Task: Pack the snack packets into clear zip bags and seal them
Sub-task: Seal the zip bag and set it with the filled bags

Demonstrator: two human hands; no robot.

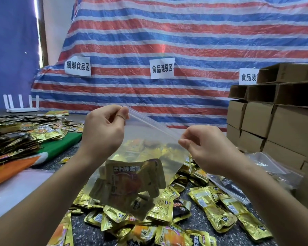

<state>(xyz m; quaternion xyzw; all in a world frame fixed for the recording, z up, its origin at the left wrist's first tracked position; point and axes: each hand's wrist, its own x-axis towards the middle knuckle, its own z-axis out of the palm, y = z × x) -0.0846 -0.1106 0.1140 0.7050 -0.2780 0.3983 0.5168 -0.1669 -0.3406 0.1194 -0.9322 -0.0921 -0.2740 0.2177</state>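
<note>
I hold a clear zip bag (146, 139) up above the table, with several gold snack packets (132, 181) sagging in its bottom. My left hand (103, 128) pinches the zip strip at the bag's upper left corner. My right hand (203, 148) pinches the strip at its lower right end. The strip runs slanted between the two hands. Loose gold and orange snack packets (212, 210) lie scattered on the speckled tabletop below the bag.
A heap of gold packets (16, 135) sits at the left on green and orange sheets. Stacked cardboard boxes (274, 121) stand at the right, with filled clear bags (256, 174) in front. A white router (21, 105) stands far left before a striped tarp.
</note>
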